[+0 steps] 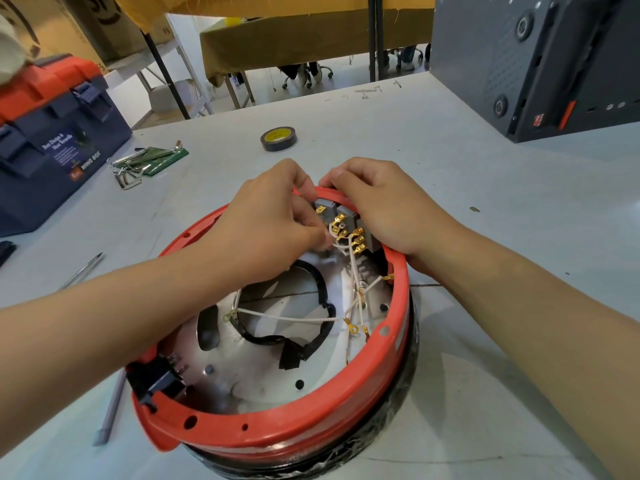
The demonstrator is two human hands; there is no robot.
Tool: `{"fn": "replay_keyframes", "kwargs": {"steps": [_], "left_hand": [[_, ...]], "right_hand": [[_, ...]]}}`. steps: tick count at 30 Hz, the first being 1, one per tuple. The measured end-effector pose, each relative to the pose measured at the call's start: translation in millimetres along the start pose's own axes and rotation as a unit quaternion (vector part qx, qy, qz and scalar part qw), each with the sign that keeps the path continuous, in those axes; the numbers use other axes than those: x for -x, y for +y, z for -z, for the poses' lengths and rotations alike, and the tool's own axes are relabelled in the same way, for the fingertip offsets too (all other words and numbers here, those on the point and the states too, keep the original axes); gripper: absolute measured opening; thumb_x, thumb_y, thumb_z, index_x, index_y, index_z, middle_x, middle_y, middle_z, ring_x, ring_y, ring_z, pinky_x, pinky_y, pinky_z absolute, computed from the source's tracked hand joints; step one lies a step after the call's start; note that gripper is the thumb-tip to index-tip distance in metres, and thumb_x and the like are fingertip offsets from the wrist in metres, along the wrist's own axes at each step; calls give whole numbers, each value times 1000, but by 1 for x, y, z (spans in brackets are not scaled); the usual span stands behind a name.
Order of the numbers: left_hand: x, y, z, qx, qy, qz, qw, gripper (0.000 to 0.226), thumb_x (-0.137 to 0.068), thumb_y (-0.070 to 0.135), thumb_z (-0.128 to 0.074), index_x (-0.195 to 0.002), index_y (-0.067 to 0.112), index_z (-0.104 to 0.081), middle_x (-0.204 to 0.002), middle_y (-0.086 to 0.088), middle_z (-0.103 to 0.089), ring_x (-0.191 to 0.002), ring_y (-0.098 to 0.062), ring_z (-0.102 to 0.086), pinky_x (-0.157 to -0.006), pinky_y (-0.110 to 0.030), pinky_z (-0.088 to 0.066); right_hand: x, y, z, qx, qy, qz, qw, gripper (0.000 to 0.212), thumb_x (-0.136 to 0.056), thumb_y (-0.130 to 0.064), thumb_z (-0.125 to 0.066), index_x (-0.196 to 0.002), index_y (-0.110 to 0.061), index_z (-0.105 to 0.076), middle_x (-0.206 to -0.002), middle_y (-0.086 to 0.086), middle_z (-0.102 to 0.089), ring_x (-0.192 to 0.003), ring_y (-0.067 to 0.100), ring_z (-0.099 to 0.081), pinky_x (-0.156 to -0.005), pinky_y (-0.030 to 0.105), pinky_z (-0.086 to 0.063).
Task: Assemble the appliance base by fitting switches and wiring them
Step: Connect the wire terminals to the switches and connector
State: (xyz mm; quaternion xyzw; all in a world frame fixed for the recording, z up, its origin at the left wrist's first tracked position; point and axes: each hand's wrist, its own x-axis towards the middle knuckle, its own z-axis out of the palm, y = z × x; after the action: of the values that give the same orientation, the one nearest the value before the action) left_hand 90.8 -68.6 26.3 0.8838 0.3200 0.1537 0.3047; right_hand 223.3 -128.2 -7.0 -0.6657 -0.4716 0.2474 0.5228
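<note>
A round red appliance base (277, 434) lies open side up on the grey table, its inside a shiny metal plate. Grey switches (341, 211) with brass terminals sit in its far wall. White wires (294, 318) with brass lugs cross the inside, beside a black taped cable loop (311, 341). My left hand (273, 216) reaches inside and pinches a white wire end at the switch terminals. My right hand (377, 206) grips the far rim over the switches, thumb on the outside.
A roll of tape (278, 138) lies beyond the base. Hex keys (128, 174) and a green packet lie at left by a blue and orange toolbox (52, 133). A dark grey machine (540, 60) stands at back right. A metal rod (81, 270) and grey tool (110, 410) lie left.
</note>
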Motion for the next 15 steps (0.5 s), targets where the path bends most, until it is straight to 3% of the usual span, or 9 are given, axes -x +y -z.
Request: {"fn": "replay_keyframes", "kwargs": {"steps": [6,11,15], "left_hand": [[-4,4,0,-70,3,-29,997,40,-71,5,-75,-78,27,-41,-64,9,-70,-54,3,-58,-54,-8,-40],[-1,2,-1,-39,4,-29,999,37,-73,2,-71,-79,23,-42,-67,13,-71,-53,5,-60,-53,-4,-39],[2,-1,-3,1,11,-16,1000,36,-74,2,-71,-81,22,-42,-69,5,-73,-62,-6,-65,-67,-24,-49]], "right_hand": [[0,0,0,-2,-2,2,1000,29,-99,-30,-43,-107,-15,-67,-100,3,-68,-91,17,-64,-90,40,-51],[0,0,-1,1,-1,5,1000,29,-99,-29,-43,-106,-15,-67,-99,3,-68,-91,17,-64,-90,40,-51],[-1,1,0,5,1,9,1000,28,-99,-29,-43,-105,-15,-68,-101,3,-68,-92,17,-64,-90,40,-50]]}}
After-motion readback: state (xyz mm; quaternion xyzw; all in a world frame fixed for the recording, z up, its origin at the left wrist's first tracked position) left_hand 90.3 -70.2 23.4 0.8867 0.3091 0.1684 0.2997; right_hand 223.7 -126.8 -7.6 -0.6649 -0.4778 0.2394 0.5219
